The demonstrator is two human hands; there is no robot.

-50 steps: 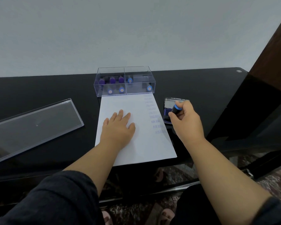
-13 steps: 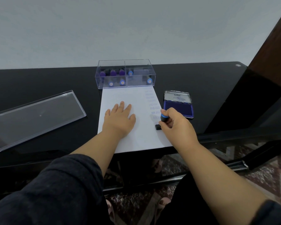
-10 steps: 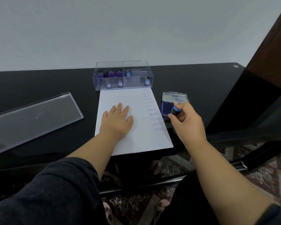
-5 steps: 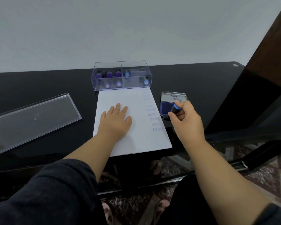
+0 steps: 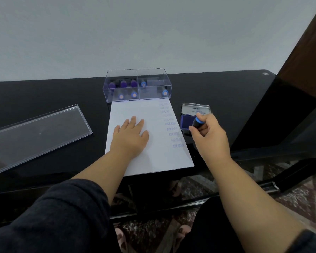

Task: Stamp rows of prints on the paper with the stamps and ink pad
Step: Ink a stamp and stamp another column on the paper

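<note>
Left hand [image 5: 130,136] lying flat, fingers straight and spread, pressing on the sheet of paper [image 5: 153,157] near its middle. Right hand [image 5: 208,134] curling around a stamp [image 5: 197,123], thumb and fingers clamping its dark barrel, blue collar showing above the knuckles. Stamp tilting over the near part of the open ink pad [image 5: 187,121]; printing face hiding behind the fingers, contact with the pad impossible to judge. Pad lying on the black bench [image 5: 53,94] just right of the paper, its raised lid [image 5: 196,109] bearing small lettering, mostly blurring.

Column of blue prints [image 5: 171,125] running down the paper's right edge; lower ones reading "AIR MAIL", upper ones fading and hard to make out. Clear box [image 5: 137,84] standing at the paper's far edge, holding more stamps with purple and blue tops, their bodies smearing behind the plastic. Clear lid [image 5: 36,136] lying flat well to the left, its near end running out of view. Dark sleeve [image 5: 49,216] covering the left upper arm.
</note>
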